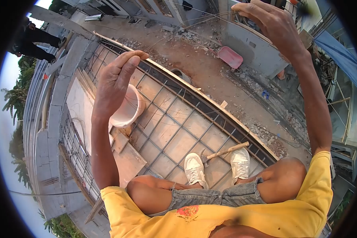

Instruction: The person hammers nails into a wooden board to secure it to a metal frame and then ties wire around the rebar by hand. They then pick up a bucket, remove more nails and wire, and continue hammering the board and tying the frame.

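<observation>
Thin tie wire [174,35] stretches in loose strands between my two raised hands, above the rebar grid. My left hand [117,77] is closed in a pinch on one end, with the fingertips pressed together. Higher up, my right hand [267,22] is closed on the other end, its fingers bent toward the left. Below my left hand stands a white bucket [137,106], partly hidden by my wrist. A hammer [228,149] with a wooden handle lies between my shoes on the rebar grid [181,126].
Boards [125,158] lie left of my feet. A timber form edge [210,99] borders a drop to rubble-strewn ground, where a pink tub [230,57] lies. A person in dark trousers [37,41] stands at the upper left. A blue tarp [341,55] hangs at right.
</observation>
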`<state>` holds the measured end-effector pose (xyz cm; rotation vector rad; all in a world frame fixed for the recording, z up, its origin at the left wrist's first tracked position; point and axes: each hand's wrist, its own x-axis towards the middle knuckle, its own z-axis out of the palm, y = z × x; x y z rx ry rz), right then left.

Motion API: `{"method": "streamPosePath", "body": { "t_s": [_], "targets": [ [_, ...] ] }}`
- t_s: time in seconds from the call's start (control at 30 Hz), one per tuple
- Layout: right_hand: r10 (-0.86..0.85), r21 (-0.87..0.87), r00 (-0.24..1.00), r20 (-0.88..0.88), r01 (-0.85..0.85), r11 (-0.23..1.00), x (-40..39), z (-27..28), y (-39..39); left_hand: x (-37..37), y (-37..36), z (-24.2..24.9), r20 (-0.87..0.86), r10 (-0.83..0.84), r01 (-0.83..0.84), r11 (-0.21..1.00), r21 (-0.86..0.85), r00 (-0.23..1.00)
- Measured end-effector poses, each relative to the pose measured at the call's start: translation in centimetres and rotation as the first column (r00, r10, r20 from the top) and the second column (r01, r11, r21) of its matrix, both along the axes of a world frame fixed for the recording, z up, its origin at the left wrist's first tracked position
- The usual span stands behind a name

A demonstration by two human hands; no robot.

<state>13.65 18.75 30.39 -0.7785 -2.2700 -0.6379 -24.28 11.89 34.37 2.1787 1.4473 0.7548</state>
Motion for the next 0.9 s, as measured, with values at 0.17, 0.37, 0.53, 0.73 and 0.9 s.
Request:
{"method": "streamPosePath", "body": {
  "t_s": [0.17,0.37,0.53,0.73,0.9],
  "targets": [
    [0.28,-0.704,0.956,0.091,-0.137,0.697,-1.7,-1.2,-6.9,-3.9,2.3,0.3,-0.395,-0.025,0.107,0.976,0.187,0.918],
    [-0.067,-0.584,0.985,-0.158,-0.039,0.811,2.1,-0.5,-1.8,-1.1,-0.2,-1.5,-0.375,-0.16,0.316,0.859,0.404,0.913],
    [0.185,-0.848,0.971,-0.151,-0.223,0.48,-1.2,-1.6,-9.3,-2.8,2.7,-3.8,-0.564,-0.098,0.369,0.843,0.39,0.82],
    [0.065,-0.906,0.996,-0.065,-0.086,0.415,1.0,-7.0,-5.9,0.0,-0.3,-2.5,-0.503,-0.106,0.368,0.809,0.457,0.858],
    [0.145,-0.75,0.909,-0.39,-0.405,0.522,-1.1,0.7,-9.0,-2.9,0.4,-5.9,-0.611,-0.104,0.395,0.844,0.362,0.784]
  ]
}}
